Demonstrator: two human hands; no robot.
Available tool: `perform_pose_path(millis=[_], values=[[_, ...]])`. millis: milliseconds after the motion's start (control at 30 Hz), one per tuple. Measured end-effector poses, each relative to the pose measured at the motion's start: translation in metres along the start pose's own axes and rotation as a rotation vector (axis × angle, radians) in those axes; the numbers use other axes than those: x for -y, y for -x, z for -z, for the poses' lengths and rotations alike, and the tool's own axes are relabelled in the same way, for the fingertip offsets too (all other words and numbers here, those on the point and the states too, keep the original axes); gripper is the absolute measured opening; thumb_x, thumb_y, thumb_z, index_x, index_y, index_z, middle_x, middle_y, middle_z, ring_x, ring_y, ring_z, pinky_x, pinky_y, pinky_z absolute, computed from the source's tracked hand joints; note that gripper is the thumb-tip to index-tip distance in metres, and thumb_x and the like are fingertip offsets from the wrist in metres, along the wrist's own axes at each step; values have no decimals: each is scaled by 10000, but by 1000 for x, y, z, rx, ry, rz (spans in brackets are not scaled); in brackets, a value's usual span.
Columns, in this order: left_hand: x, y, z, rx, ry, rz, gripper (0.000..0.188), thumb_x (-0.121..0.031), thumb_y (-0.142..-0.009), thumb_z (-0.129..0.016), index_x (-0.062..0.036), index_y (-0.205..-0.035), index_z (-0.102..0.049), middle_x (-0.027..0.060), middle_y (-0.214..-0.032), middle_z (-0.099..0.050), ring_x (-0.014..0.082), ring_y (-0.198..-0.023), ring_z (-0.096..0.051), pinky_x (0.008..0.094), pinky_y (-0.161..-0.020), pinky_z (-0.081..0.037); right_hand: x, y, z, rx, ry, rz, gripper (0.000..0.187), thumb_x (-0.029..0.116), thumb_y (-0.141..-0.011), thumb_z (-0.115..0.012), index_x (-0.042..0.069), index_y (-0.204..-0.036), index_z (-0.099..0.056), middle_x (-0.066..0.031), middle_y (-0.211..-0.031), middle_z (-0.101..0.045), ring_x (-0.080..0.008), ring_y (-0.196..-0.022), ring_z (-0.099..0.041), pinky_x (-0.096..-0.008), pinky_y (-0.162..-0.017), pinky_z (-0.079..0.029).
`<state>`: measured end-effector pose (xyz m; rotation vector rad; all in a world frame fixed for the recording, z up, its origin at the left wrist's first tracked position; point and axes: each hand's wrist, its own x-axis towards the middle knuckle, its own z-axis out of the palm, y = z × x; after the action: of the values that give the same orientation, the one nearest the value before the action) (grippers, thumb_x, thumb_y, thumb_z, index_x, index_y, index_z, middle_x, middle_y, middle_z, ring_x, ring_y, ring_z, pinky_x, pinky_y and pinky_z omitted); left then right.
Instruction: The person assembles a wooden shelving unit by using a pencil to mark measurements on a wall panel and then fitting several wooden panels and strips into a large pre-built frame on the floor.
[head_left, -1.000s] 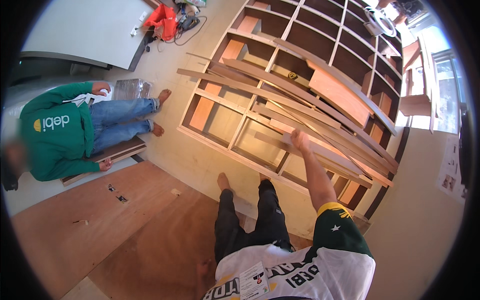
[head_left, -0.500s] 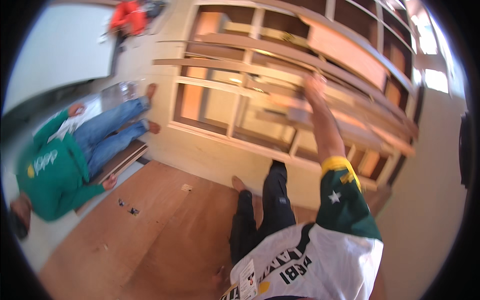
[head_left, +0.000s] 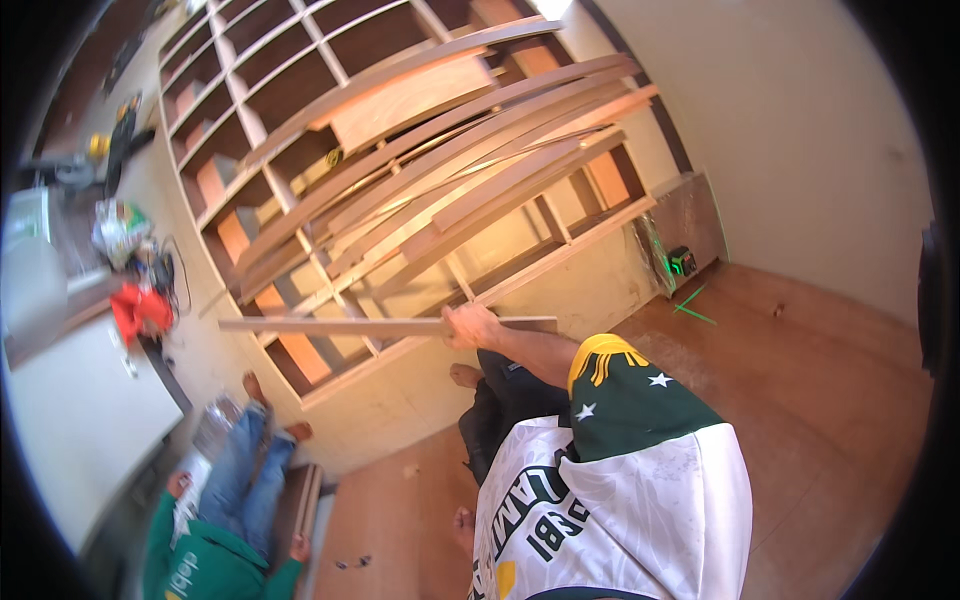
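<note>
1. Far left: we see a red bag (head_left: pixel 142 314), then a co-worker in green (head_left: pixel 215 560).
2. Held wooden strip (head_left: pixel 330 326): we have it crossing above the near-left corner of the shelf frame (head_left: pixel 330 388).
3. Left hand (head_left: pixel 463 525): low, mostly hidden; we can't tell its grip.
4. Right hand (head_left: pixel 472 326): fingers closed round the strip.
5. Loose strips (head_left: pixel 520 183): we see them across the frame, toward its right edge.
6. Green-lit laser tool (head_left: pixel 682 262): near the frame's near-right corner.

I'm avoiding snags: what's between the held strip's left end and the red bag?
In the head view, pale floor shows between the strip and the red bag, with a dark cable near the bag.
</note>
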<state>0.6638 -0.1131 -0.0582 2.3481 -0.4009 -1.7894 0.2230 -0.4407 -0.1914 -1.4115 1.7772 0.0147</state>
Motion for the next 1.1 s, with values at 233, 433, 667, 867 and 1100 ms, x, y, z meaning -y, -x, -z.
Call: perform_pose_path(millis=[233,433,667,867,1100], values=[[-150,-114,1,232,16,-249,411,-267,-1027,-640,-45,-1358,-541,83,-1122,-650,213,-931,-646,359,-781,-534,-50,166,68,-97,-18,-37,647,650,-932,-553,47,-1154,-629,-262,-858,-718,-439,-843,-718,-553,-737,-573],[-291,-174,-84,453,255,-343,733,-480,-1015,-610,-1,-1509,-358,199,-1453,-541,349,-1261,-585,492,-1051,-468,-80,284,123,-423,243,-139,608,617,-1000,-454,82,-869,-711,-201,-707,-698,-406,-739,-718,-513,-678,-577],[-361,-154,-151,324,811,-210,659,-640,-963,-569,-53,-1258,-612,81,-1118,-712,253,-1103,-656,479,-1057,-481,-91,391,99,-450,207,-155,656,639,-1015,-400,117,-805,-737,-174,-746,-721,-401,-788,-722,-510,-674,-579],[-331,-157,-157,123,843,-210,517,-519,-1010,-505,-48,-1192,-616,57,-1056,-682,223,-1048,-641,396,-952,-521,-114,396,97,-393,49,-200,805,791,-906,-432,62,-795,-756,-209,-763,-718,-421,-797,-714,-513,-660,-563],[-320,-194,-200,251,835,-69,693,-627,-995,-401,-36,-1337,-518,104,-1258,-587,301,-1284,-509,594,-1126,-395,-112,329,113,-398,39,-37,713,740,-870,-573,88,-1130,-698,-213,-874,-729,-424,-855,-706,-534,-698,-546]])
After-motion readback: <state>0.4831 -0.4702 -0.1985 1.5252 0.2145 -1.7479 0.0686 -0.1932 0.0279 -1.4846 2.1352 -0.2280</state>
